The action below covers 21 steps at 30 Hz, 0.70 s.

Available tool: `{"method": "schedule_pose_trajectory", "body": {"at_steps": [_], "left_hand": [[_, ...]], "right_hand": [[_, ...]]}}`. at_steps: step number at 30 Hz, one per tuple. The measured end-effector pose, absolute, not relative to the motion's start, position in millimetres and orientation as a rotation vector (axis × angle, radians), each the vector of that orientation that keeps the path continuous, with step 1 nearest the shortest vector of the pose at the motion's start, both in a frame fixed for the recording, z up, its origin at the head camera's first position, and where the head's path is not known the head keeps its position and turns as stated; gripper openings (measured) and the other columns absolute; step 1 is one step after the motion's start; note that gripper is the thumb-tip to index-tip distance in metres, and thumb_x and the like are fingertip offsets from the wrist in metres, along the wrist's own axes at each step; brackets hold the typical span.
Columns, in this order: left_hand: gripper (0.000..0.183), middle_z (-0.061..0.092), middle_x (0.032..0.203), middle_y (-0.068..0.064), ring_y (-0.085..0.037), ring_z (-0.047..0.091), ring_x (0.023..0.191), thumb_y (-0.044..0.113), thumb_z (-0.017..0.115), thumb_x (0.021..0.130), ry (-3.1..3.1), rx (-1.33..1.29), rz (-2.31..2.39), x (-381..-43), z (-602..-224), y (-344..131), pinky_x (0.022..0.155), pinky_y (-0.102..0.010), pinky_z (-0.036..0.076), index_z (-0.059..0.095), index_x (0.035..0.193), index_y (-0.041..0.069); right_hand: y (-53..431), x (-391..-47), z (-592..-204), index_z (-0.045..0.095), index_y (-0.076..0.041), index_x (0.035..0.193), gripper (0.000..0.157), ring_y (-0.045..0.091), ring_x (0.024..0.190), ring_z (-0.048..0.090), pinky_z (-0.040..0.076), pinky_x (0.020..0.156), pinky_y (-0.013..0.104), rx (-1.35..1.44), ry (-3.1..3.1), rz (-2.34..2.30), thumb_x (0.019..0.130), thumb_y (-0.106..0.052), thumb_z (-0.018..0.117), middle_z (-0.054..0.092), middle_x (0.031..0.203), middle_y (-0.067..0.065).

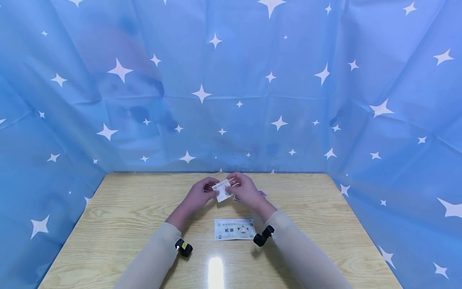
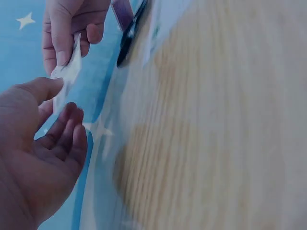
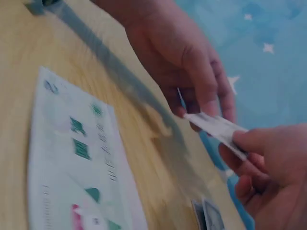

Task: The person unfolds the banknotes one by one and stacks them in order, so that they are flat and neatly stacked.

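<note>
Both hands hold a small folded, printed paper note [image 1: 221, 190] over the back middle of the table. My left hand [image 1: 203, 192] pinches its left side between thumb and forefinger; in the left wrist view the other fingers of that hand [image 2: 43, 148] are loosely bent. At the opposite end, the thumb and fingers of my right hand [image 1: 246, 192] grip the note, as the right wrist view of the folded paper [image 3: 218, 129] also shows. Nearer the body, a larger pale green paper note [image 1: 234, 229] with a 2 and a cartoon figure lies flat on the table.
A small purple-edged item [image 1: 262, 193] lies on the wooden table [image 1: 137, 208], partly hidden behind my right hand. Blue star-patterned cloth [image 1: 231, 80] hangs behind and at both sides of the table. Each wrist wears a small black camera [image 1: 264, 236].
</note>
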<state>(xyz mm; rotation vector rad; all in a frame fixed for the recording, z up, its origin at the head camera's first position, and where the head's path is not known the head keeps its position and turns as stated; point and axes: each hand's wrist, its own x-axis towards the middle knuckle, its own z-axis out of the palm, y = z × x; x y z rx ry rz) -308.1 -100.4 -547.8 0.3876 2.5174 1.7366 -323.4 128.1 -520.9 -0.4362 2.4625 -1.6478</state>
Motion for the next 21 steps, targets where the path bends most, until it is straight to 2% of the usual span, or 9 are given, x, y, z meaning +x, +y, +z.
{"method": "schedule_pose_trajectory", "body": {"at_steps": [3, 6, 14, 17, 21], "left_hand": [[0.036, 0.068, 0.109, -0.006, -0.021, 0.066, 0.093, 0.01, 0.077, 0.104, 2.473, 0.416, 1.807, -301.0, -544.0, -98.0, 0.077, -0.035, 0.057, 0.071, 0.14, 0.011], [0.037, 0.065, 0.102, -0.006, -0.02, 0.064, 0.086, 0.009, 0.077, 0.104, 2.443, 0.433, 1.866, -293.6, -542.1, -95.1, 0.071, -0.031, 0.056, 0.071, 0.141, 0.01], [0.04, 0.066, 0.105, -0.008, -0.021, 0.063, 0.085, 0.006, 0.076, 0.104, 2.345, 0.419, 1.992, -271.8, -534.9, -90.8, 0.073, -0.036, 0.061, 0.069, 0.143, 0.008], [0.04, 0.068, 0.102, -0.008, -0.02, 0.063, 0.083, 0.006, 0.076, 0.103, 2.33, 0.421, 1.996, -263.9, -533.3, -89.5, 0.072, -0.036, 0.061, 0.069, 0.143, 0.007], [0.035, 0.066, 0.098, -0.006, -0.018, 0.062, 0.082, 0.005, 0.077, 0.103, 2.305, 0.431, 2.002, -253.2, -530.9, -87.0, 0.07, -0.029, 0.058, 0.072, 0.138, 0.009]], "right_hand": [[130.6, -314.0, -519.1, 0.068, -0.012, 0.128, 0.032, 0.024, 0.087, 0.073, 0.061, 0.076, 0.042, -0.38, 2.423, -1.729, 0.1, -0.009, 0.083, 0.072, 0.108, 0.009], [132.7, -304.9, -517.8, 0.067, -0.013, 0.125, 0.032, 0.023, 0.082, 0.073, 0.061, 0.073, 0.042, -0.342, 2.401, -1.765, 0.099, -0.011, 0.084, 0.073, 0.107, 0.008], [138.4, -280.1, -511.5, 0.067, -0.009, 0.124, 0.034, 0.023, 0.075, 0.069, 0.063, 0.073, 0.05, -0.264, 2.347, -1.834, 0.096, -0.01, 0.087, 0.072, 0.104, 0.009], [139.7, -270.4, -509.3, 0.066, -0.007, 0.123, 0.034, 0.022, 0.073, 0.069, 0.064, 0.072, 0.049, -0.253, 2.335, -1.861, 0.096, -0.008, 0.087, 0.073, 0.103, 0.009], [143.4, -258.2, -506.7, 0.064, -0.005, 0.122, 0.034, 0.021, 0.073, 0.07, 0.064, 0.07, 0.043, -0.263, 2.308, -1.883, 0.096, -0.007, 0.086, 0.072, 0.102, 0.01]]}}
